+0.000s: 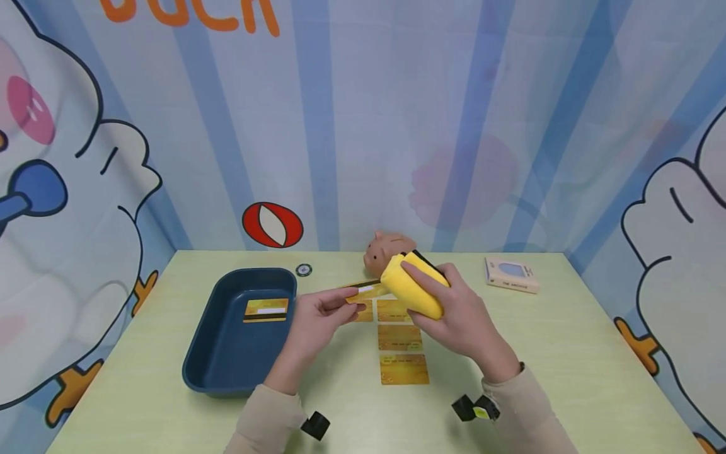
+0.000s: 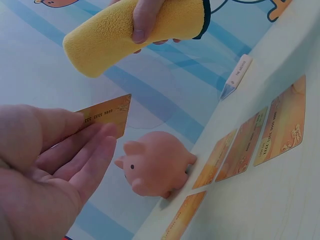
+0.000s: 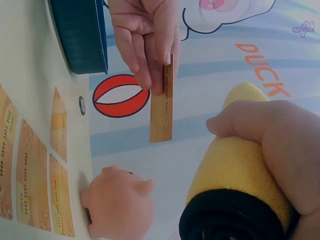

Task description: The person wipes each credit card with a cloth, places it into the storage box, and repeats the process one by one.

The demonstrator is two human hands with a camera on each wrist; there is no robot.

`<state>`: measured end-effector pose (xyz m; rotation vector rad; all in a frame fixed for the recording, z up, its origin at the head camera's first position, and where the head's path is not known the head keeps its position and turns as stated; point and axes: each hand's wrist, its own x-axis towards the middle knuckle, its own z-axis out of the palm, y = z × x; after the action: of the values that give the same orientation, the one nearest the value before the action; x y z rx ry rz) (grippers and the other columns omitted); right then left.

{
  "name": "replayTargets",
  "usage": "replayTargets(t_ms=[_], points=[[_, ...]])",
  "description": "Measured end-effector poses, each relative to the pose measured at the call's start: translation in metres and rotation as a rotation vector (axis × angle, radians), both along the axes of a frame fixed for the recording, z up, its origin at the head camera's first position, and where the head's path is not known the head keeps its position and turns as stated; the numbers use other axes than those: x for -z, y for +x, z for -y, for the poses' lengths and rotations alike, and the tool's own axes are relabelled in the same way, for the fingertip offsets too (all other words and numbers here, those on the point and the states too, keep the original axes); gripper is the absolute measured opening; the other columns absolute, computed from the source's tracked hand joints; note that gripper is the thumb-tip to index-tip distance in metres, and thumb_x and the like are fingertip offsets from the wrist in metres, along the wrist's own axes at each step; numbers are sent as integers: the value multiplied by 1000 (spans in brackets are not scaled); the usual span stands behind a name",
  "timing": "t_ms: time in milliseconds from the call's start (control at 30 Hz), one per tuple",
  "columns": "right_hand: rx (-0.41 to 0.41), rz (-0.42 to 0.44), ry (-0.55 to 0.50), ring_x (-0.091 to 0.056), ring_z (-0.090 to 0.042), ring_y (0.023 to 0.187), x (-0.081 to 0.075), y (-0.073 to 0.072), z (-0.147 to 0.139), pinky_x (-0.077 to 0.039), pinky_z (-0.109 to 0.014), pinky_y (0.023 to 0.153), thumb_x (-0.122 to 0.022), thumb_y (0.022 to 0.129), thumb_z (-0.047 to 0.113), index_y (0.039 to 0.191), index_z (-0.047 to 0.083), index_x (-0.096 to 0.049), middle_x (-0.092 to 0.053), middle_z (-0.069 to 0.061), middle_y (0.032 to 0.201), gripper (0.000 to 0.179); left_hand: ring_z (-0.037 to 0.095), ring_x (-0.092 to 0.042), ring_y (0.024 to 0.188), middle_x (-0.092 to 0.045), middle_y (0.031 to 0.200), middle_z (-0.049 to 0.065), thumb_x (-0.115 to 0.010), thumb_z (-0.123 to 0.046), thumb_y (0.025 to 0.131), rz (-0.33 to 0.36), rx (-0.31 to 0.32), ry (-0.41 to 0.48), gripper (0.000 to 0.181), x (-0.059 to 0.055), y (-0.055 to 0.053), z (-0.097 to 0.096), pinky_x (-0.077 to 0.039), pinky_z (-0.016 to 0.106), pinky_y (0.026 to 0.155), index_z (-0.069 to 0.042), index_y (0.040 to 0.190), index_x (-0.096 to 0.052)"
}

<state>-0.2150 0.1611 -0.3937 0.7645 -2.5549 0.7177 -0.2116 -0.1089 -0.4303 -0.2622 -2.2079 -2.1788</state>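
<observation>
My left hand (image 1: 317, 321) pinches a gold bank card (image 1: 368, 291) by one end, thumb against fingers. The card's dark stripe faces the head camera. In my right hand (image 1: 465, 321) is a rolled yellow cloth (image 1: 409, 287) with black edging, gripped around its middle. From the head view the cloth's end overlaps the card's far end, but both wrist views show a gap between them. Below the hands, several more gold cards (image 1: 404, 370) lie on the table in a column with one to its left. The right wrist view shows the held card (image 3: 161, 120) nearly edge-on.
A dark blue tray (image 1: 198, 340) stands at the left with a gold card (image 1: 265, 310) inside. Behind the hands are a pink piggy bank (image 1: 375, 255) and a round chip (image 1: 304, 270). A small box (image 1: 510, 275) lies back right on the pale table (image 1: 567, 378).
</observation>
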Motion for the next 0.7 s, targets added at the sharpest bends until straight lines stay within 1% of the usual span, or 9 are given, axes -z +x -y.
replayTargets(t_ms=[100,200,267,400,467,567,633,700], points=[[1,-2,4,-53,-21,85,0,0,0,-48,-33,63,-84,87,22,158,32,-50,-53,-19,123,78,26,-78,99,-77,115,19,-75,-4,96,11,14,-15,36,0,1,1,-63,33,88,-2,132,-72],[1,1,4,-52,-21,85,1,1,1,-48,-33,63,-83,87,22,157,32,-51,-53,-18,123,78,26,-78,98,-76,118,19,-74,-6,97,18,21,-11,36,1,1,1,-63,35,88,-1,133,-72],[0,4,3,-53,-21,85,0,1,1,-48,-33,63,-83,87,22,157,32,-51,-53,-18,123,78,27,-78,99,-76,119,20,-72,-4,98,22,20,-1,34,2,0,1,-63,36,87,-1,132,-72],[-8,7,2,-54,-22,87,1,1,3,-49,-33,63,-83,87,23,157,32,-51,-53,-18,124,77,28,-78,100,-75,120,21,-69,3,98,25,-3,13,33,2,-1,0,-64,35,85,-1,131,-72],[-14,7,6,-55,-21,87,1,2,5,-49,-33,63,-83,88,24,157,33,-51,-53,-18,125,77,28,-79,99,-75,121,20,-69,4,97,28,-12,26,37,2,-2,0,-64,35,84,-3,134,-70],[-27,4,8,-56,-21,87,3,3,8,-50,-32,63,-83,88,24,157,34,-51,-53,-17,126,77,31,-79,98,-74,122,21,-70,6,96,31,-12,40,48,2,-2,-1,-64,36,83,-7,141,-64],[-40,-4,14,-57,-21,88,4,4,11,-52,-33,64,-84,87,24,157,34,-51,-53,-17,127,78,31,-78,98,-73,124,19,-70,6,95,43,0,43,55,2,-3,-2,-64,35,83,-11,147,-60],[-55,-15,22,-59,-22,90,5,5,14,-55,-35,66,-85,86,25,156,33,-51,-54,-17,127,78,32,-78,99,-73,124,20,-69,5,95,49,21,34,59,3,-3,-2,-64,35,83,-12,151,-56]])
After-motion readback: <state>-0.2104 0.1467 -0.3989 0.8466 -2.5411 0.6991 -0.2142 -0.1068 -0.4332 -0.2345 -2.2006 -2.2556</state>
